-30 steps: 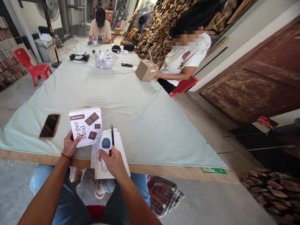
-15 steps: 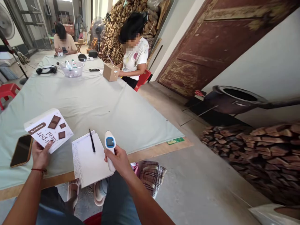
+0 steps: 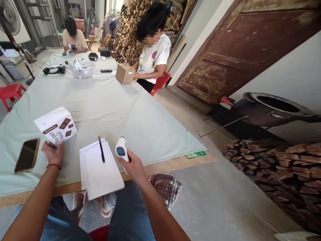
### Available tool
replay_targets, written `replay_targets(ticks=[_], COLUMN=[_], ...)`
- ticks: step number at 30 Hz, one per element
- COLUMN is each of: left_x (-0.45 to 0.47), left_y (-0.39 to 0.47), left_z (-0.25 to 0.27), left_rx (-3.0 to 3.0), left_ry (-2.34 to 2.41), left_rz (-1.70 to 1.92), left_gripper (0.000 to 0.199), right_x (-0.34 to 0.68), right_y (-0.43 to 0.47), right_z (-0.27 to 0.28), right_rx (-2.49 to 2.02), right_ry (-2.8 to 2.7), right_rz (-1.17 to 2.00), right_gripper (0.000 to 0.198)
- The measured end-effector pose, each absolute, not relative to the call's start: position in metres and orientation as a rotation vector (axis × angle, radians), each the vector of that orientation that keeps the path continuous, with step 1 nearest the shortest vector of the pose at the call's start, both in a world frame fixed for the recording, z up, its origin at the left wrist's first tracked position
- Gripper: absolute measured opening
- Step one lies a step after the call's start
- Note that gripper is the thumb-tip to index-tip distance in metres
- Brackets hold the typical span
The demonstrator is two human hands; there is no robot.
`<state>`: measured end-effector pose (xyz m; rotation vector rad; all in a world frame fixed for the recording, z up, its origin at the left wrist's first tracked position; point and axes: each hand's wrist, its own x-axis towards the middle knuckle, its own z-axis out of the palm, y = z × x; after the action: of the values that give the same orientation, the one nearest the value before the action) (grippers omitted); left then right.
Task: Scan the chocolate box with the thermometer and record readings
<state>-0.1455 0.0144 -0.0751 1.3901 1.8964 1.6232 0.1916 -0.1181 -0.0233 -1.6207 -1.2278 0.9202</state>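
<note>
A white box printed with chocolate squares (image 3: 54, 125) stands on the cloth-covered table. Just in front of its lower edge is my left hand (image 3: 53, 154), thumb and fingers apart; whether a fingertip still touches the box I cannot tell. My right hand (image 3: 134, 165) is wrapped round the handle of a white infrared thermometer (image 3: 121, 147), its blue-rimmed screen facing me. Between my hands lie sheets of paper (image 3: 104, 177), with a black pen (image 3: 101, 149) on top. To the left of my left hand lies a smartphone (image 3: 27, 155).
Farther up the table are a clear plastic basin (image 3: 82, 73) with bottles, a black headset-like strap (image 3: 54, 69) and a cardboard box (image 3: 124, 73). One person (image 3: 152, 57) sits writing at the right side, another (image 3: 75, 42) at the far end. Stacked firewood (image 3: 276, 170) lies right.
The white box has gone from my left hand's grip to standing on the table, and that hand's fingers have parted. My right hand has tilted the thermometer, its head now pointing farther forward.
</note>
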Motion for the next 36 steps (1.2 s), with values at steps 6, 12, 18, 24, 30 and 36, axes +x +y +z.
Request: replay_targets(ticks=[6,12,18,24,30,36], left_x=[-0.133,-0.125,-0.119,-0.117,-0.113,-0.106], left_y=[-0.03,-0.045,-0.045,-0.044,-0.046,-0.055], left_z=[-0.093,-0.088,-0.09,-0.094,-0.093,-0.083], left_rx=[1.609,1.864,1.982,1.894,2.078,2.488], left_ry=[1.899,1.885,1.817,1.883,1.889,1.443], left_rz=[1.541,1.45,1.331,1.335,1.223,0.896], left_gripper=[0.062,0.025,0.048,0.072,0.069,0.036], right_x=[0.212,0.218,0.218,0.168,0.134,0.143], right_y=[-0.081,-0.058,-0.062,-0.062,-0.045,-0.05], right_z=[-0.045,-0.052,-0.054,-0.049,-0.06,-0.069], right_rx=[-2.124,-2.274,-2.255,-1.839,-1.946,-1.325], right_ry=[-1.619,-1.791,-1.771,-1.883,-1.986,-1.729], right_rz=[0.425,0.259,0.142,0.424,0.414,0.611], right_gripper=[0.044,0.044,0.045,0.028,0.04,0.046])
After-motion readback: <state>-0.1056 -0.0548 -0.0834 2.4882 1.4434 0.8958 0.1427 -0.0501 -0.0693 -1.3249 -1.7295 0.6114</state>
